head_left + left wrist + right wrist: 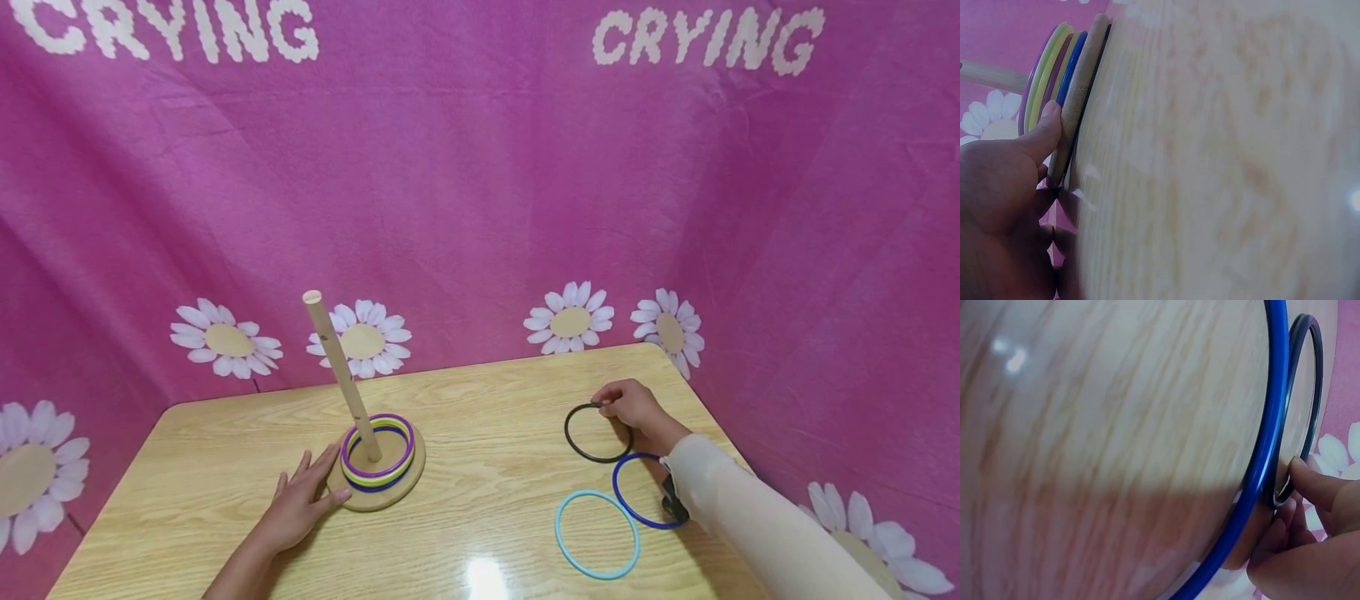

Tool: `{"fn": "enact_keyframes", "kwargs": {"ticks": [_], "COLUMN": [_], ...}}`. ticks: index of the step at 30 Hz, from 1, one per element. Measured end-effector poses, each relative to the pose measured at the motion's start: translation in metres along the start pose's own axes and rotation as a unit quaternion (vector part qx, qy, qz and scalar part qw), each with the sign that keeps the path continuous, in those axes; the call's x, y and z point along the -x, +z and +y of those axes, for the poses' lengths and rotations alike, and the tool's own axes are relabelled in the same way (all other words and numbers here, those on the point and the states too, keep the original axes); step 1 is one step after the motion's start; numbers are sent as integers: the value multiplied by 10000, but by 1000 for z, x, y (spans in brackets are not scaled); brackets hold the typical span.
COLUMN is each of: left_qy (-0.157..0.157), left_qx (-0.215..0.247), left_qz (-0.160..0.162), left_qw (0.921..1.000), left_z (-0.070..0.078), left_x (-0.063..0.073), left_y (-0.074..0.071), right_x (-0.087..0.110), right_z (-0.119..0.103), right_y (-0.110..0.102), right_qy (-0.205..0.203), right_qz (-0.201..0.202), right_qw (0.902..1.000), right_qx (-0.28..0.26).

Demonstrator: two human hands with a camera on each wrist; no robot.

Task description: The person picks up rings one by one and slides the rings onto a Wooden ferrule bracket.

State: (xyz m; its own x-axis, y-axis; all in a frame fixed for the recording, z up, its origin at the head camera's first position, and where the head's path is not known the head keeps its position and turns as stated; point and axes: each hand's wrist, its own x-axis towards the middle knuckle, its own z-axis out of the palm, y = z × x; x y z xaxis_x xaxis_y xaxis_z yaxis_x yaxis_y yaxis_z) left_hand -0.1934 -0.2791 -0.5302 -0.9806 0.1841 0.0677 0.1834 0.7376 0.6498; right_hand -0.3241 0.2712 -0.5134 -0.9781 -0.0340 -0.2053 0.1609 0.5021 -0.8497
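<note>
A round wooden base carries an upright wooden post. Several rings lie stacked around the post, a purple ring on top, with yellow and a blue ring lower down. My left hand rests at the base's left edge, fingers spread and thumb touching its near side. Over on the right, my right hand pinches a black ring at its far edge, between thumb and fingertips. In the right wrist view, that ring overlaps a loose blue ring.
Near my right forearm, the loose blue ring lies on the wooden table, partly hidden by the wrist. A light blue ring lies beside it, nearer to me. A pink cloth with daisies hangs behind the table and along both sides.
</note>
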Motion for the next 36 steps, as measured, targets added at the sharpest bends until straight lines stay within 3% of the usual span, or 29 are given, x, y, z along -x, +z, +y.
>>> {"fn": "enact_keyframes", "kwargs": {"ticks": [14,21,25,32,36], "left_qy": [-37,-54,-46,-30,-49], "left_qx": [-11,-54,-59,-57,-70], "left_qz": [-18,-37,-25,-14,-37], "left_qw": [10000,10000,10000,10000,10000], "left_z": [1,3,3,1,2], "left_x": [2,3,3,2,2], "left_y": [0,-1,-1,-1,-1], "right_x": [-2,-1,0,-1,-2], "right_z": [-4,-11,-16,-27,-39], "right_y": [-5,-3,0,4,5], "right_qy": [-187,-777,-913,-890,-1150], "right_qz": [-319,-264,-273,-341,-381], "right_qw": [9993,9947,9919,9932,9907], "right_qx": [-111,623,840,675,620]}}
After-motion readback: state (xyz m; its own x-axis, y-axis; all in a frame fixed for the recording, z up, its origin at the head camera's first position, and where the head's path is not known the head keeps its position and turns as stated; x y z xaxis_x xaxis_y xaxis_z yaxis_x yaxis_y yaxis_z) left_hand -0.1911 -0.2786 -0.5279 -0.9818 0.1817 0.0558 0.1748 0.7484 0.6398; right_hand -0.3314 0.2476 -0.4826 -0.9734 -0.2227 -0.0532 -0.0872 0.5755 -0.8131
